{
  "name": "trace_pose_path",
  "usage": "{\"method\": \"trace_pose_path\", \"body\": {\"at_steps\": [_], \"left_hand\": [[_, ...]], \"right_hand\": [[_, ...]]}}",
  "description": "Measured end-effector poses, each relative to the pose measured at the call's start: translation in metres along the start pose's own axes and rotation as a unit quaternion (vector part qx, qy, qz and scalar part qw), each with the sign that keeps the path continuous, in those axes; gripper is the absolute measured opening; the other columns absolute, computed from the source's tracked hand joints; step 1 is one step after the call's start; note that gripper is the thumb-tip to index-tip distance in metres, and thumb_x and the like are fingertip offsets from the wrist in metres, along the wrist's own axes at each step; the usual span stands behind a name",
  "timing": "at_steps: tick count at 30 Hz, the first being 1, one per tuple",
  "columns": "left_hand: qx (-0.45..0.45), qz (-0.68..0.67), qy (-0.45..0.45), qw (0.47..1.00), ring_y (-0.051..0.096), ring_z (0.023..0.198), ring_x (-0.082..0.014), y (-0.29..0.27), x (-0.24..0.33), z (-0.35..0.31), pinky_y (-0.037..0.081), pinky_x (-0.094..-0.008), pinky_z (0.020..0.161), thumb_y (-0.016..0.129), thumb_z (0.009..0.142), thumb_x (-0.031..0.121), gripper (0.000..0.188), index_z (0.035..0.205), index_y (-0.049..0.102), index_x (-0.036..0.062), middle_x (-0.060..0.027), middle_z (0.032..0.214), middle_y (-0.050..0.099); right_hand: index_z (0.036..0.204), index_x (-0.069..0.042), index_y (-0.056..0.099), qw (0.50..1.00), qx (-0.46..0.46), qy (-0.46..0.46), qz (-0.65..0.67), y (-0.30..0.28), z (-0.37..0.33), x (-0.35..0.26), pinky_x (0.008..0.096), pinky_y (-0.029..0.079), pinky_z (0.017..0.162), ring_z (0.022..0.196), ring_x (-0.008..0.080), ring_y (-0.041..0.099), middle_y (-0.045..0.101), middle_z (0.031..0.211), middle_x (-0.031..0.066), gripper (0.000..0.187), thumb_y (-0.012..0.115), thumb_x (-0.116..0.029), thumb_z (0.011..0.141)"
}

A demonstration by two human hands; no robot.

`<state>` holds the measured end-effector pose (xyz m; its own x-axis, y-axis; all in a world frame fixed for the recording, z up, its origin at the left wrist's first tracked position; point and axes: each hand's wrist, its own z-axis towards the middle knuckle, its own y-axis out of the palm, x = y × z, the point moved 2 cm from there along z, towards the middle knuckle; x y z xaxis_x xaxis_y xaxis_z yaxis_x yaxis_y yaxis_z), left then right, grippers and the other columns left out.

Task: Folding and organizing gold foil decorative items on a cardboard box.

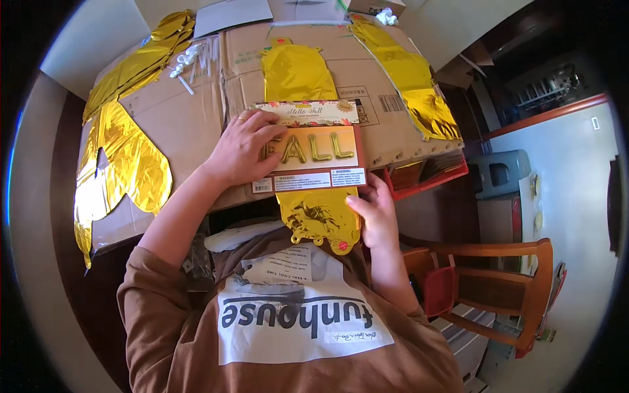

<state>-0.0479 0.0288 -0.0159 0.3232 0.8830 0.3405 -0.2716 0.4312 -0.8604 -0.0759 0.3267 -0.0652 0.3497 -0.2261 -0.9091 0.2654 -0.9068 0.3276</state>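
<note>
Flattened cardboard covers desk, loose gold foil balloons left, white straws upper left, wooden chair right, red crate.

Head view. The left hand lies flat on a balloon pack, its fingers spread over the card. The right hand grips the gold foil balloon that sticks out below the pack. Both rest on flattened cardboard covering the table. More gold balloons lie left and right; a wooden chair stands at lower right.
</note>
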Motion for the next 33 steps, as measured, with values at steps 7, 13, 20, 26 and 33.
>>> {"method": "trace_pose_path", "body": {"at_steps": [7, 13, 20, 26, 33], "left_hand": [[0.01, 0.006, 0.016, 1.0, 0.054, 0.118, -0.0346, 0.008, 0.004, 0.005, 0.044, -0.0465, 0.103, 0.073, 0.078, 0.022, 0.044, 0.119, 0.066, 0.0074, -0.014, 0.123, 0.059], [0.006, -0.022, 0.01, 1.0, 0.052, 0.122, -0.0358, 0.013, 0.011, 0.001, 0.042, -0.0473, 0.105, 0.075, 0.081, 0.028, 0.047, 0.122, 0.065, 0.0073, -0.0154, 0.129, 0.057], [0.105, -0.082, -0.049, 0.99, 0.052, 0.127, -0.0407, -0.008, -0.005, 0.013, 0.043, -0.0477, 0.107, 0.073, 0.088, 0.022, 0.042, 0.126, 0.062, 0.0081, -0.0198, 0.139, 0.053], [0.236, -0.078, -0.106, 0.963, 0.054, 0.126, -0.0389, -0.051, -0.012, 0.011, 0.044, -0.0463, 0.106, 0.073, 0.087, 0.022, 0.037, 0.121, 0.065, 0.0081, -0.0184, 0.136, 0.056], [0.233, -0.084, -0.182, 0.951, 0.056, 0.123, -0.0379, -0.05, -0.015, -0.044, 0.045, -0.0443, 0.105, 0.071, 0.087, 0.018, 0.032, 0.116, 0.067, 0.006, -0.0186, 0.13, 0.06]], "right_hand": [[0.121, 0.004, 0.064, 0.97, -0.064, 0.211, 0.105, -0.006, 0.028, 0.001, 0.0344, 0.052, 0.094, 0.107, 0.0218, 0.067, 0.069, 0.117, 0.0146, 0.037, 0.072, -0.018, 0.092], [0.108, 0.004, 0.07, 0.985, -0.026, 0.145, -0.088, -0.016, 0.026, -0.021, 0.0317, 0.053, 0.083, 0.09, 0.0178, 0.068, 0.073, 0.102, 0.0106, 0.035, 0.077, -0.023, 0.088], [0.104, 0.001, 0.075, 0.758, -0.117, -0.12, -0.63, 0.038, 0.09, -0.21, 0.031, 0.051, 0.075, 0.077, 0.0109, 0.066, 0.076, 0.087, 0.0071, 0.023, 0.071, -0.016, 0.09], [0.077, -0.007, 0.074, 0.283, -0.054, -0.397, -0.872, 0.176, 0.043, -0.263, 0.0498, 0.055, 0.071, 0.074, 0.0324, 0.072, 0.071, 0.075, 0.0149, 0.011, 0.067, -0.015, 0.078], [0.071, -0.013, 0.067, 0.308, -0.147, -0.412, -0.845, 0.142, 0.01, -0.064, 0.0365, 0.045, 0.054, 0.059, 0.0187, 0.067, 0.065, 0.06, 0.0033, 0.004, 0.066, -0.016, 0.074]]}}
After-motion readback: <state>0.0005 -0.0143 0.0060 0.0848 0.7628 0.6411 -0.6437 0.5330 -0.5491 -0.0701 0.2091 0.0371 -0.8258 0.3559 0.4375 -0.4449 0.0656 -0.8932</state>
